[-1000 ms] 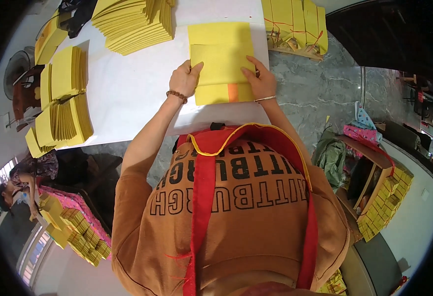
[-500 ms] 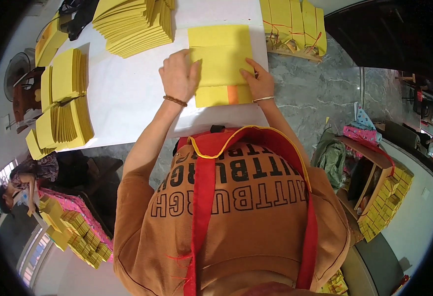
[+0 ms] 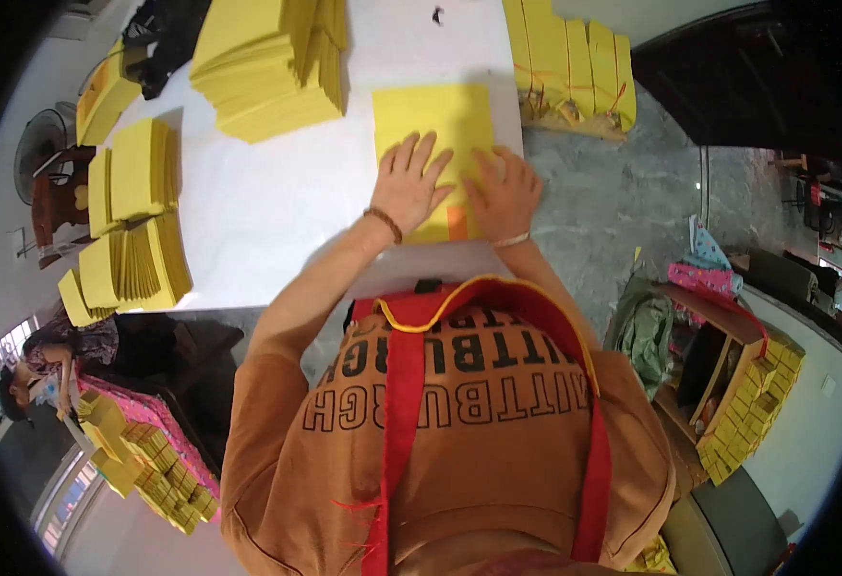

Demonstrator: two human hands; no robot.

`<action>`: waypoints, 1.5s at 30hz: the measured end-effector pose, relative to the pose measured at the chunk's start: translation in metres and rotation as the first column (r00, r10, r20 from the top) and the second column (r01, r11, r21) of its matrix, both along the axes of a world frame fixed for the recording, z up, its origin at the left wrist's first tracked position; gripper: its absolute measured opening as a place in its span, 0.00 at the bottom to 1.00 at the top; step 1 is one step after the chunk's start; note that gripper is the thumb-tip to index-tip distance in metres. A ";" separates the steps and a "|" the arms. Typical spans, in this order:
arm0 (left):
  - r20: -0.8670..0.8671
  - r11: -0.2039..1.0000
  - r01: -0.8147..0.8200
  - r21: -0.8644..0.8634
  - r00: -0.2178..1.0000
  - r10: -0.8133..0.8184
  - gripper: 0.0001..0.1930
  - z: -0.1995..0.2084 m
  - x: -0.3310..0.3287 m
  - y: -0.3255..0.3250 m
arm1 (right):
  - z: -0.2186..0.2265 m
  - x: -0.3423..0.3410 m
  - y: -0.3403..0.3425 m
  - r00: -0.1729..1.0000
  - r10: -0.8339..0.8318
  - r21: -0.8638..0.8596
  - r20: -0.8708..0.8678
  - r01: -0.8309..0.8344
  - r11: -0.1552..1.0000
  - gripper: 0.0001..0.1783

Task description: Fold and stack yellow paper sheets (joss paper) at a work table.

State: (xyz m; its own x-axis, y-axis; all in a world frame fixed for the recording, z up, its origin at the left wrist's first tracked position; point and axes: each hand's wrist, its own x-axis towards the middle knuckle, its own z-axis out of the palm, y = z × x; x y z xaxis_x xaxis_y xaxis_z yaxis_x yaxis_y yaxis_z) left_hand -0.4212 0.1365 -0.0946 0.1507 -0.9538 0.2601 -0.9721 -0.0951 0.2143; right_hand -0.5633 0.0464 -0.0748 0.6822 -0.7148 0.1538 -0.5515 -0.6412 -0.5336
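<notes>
A sheet or thin stack of yellow paper (image 3: 431, 113) lies flat on the white table in front of me, with an orange strip (image 3: 457, 222) showing near its near edge. On its left half rests my left hand (image 3: 411, 187), palm down, fingers spread. My right hand (image 3: 505, 195) lies across the right edge with its fingers apart and slightly bent. Both hands touch the paper and hide much of its middle. Neither grips anything that I can see.
Tall piles of yellow paper (image 3: 272, 67) stand at the far left, and more stacks (image 3: 143, 168) line the table's left edge. Tied yellow bundles (image 3: 575, 67) sit beyond the right edge. A person (image 3: 51, 360) handles yellow packets at lower left.
My hands have moved from the paper's two side edges onto its surface, fingers spreading out. A cross edge that showed on the near part is now covered. The whole view has shifted slightly.
</notes>
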 end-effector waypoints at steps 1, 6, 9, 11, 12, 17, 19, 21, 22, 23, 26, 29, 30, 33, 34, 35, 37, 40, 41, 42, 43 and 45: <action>0.046 0.995 -0.001 0.096 0.999 -0.004 0.25 0.000 -0.001 0.000 | 0.002 0.004 0.001 0.989 0.121 -0.317 -0.086 -0.142 0.938 0.24; -0.073 0.995 -0.019 0.095 0.997 0.025 0.27 -0.011 -0.004 0.007 | -0.010 0.023 0.005 0.901 0.428 -0.175 -0.068 -0.433 0.884 0.29; -0.235 1.000 -0.017 -0.005 0.972 0.016 0.24 -0.006 0.000 0.009 | -0.032 0.023 0.006 0.924 0.377 -0.112 -0.059 -0.381 0.918 0.33; -0.387 0.999 -0.016 -0.048 0.922 -0.004 0.23 -0.004 0.004 0.012 | -0.039 0.020 0.009 0.938 0.344 -0.090 -0.038 -0.346 0.934 0.34; -0.540 0.997 -0.016 -0.069 0.841 -0.024 0.22 -0.003 0.007 0.013 | -0.040 0.020 0.012 0.937 0.338 -0.067 -0.088 -0.344 0.937 0.34; -0.659 0.987 -0.029 -0.160 0.748 -0.085 0.19 0.005 0.024 0.019 | -0.030 0.026 0.014 0.903 0.349 -0.110 -0.251 -0.385 0.916 0.36; -0.482 0.986 0.059 -0.157 0.867 -0.128 0.21 0.004 0.030 0.023 | -0.029 0.028 0.012 0.871 0.359 -0.112 -0.337 -0.415 0.903 0.36; -0.341 0.994 0.095 -0.061 0.934 -0.110 0.25 0.004 0.023 0.030 | -0.028 0.028 0.013 0.824 0.375 -0.099 -0.424 -0.454 0.885 0.37; -0.191 0.990 0.132 0.049 0.974 -0.121 0.30 0.003 0.016 0.036 | -0.028 0.030 0.013 0.838 0.364 -0.091 -0.407 -0.434 0.896 0.37; -0.066 0.984 0.167 0.056 0.984 -0.163 0.38 -0.003 0.017 0.035 | -0.027 0.031 0.012 0.849 0.355 -0.079 -0.391 -0.415 0.906 0.38; -0.126 0.980 0.188 0.061 0.976 -0.179 0.39 0.001 0.019 0.034 | -0.024 0.032 0.011 0.838 0.329 -0.120 -0.436 -0.416 0.901 0.39; -0.130 0.978 0.208 0.021 0.970 -0.203 0.40 0.005 0.020 0.034 | -0.037 0.029 0.007 0.852 0.335 -0.146 -0.402 -0.421 0.895 0.40; -0.135 0.983 0.181 0.025 0.975 -0.176 0.40 0.006 0.020 0.033 | -0.040 0.028 0.004 0.880 0.323 -0.140 -0.349 -0.390 0.910 0.41; 0.024 0.971 0.239 -0.019 0.971 -0.239 0.30 0.015 0.019 0.029 | -0.045 0.022 -0.015 0.913 0.402 0.110 -0.075 -0.393 0.913 0.40; 0.018 0.976 0.218 -0.015 0.976 -0.218 0.30 0.009 0.012 0.029 | -0.047 0.018 -0.019 0.915 0.402 0.228 0.047 -0.402 0.887 0.39; 0.147 0.979 0.203 0.008 0.968 -0.202 0.26 -0.001 0.003 0.028 | -0.049 0.017 -0.023 0.907 0.419 0.235 0.043 -0.417 0.878 0.39; 0.383 0.987 0.154 -0.049 0.916 -0.124 0.19 0.007 -0.012 0.024 | -0.044 0.017 -0.026 0.787 0.055 0.665 0.614 -0.553 0.502 0.39; 0.364 1.000 0.015 -0.018 0.931 -0.008 0.18 -0.003 -0.033 0.005 | -0.028 0.015 -0.027 0.788 -0.150 0.770 0.597 -0.511 0.381 0.36; 0.354 1.000 0.016 -0.012 0.935 -0.011 0.18 -0.005 -0.034 0.001 | -0.028 0.014 -0.031 0.794 -0.154 0.778 0.588 -0.503 0.377 0.36; 0.302 1.000 0.018 0.002 0.953 -0.018 0.19 -0.005 -0.029 -0.004 | -0.030 0.013 -0.038 0.765 -0.203 0.774 0.611 -0.524 0.356 0.35; 0.249 1.000 0.018 0.014 0.968 -0.021 0.19 -0.003 -0.023 -0.008 | -0.026 0.014 -0.041 0.733 -0.249 0.766 0.633 -0.548 0.336 0.33; 0.215 1.000 0.008 0.001 0.977 -0.008 0.20 0.005 -0.011 0.000 | -0.008 0.011 -0.049 0.704 -0.341 0.781 0.623 -0.532 0.329 0.32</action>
State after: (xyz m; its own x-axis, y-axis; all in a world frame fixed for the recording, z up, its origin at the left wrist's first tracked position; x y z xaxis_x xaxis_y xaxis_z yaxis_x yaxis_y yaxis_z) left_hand -0.4323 0.1368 -0.0899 0.0833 -0.9546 0.2858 -0.9962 -0.0868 0.0005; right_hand -0.5518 -0.0021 -0.0828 0.7876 -0.6034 -0.1251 0.2042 0.4470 -0.8709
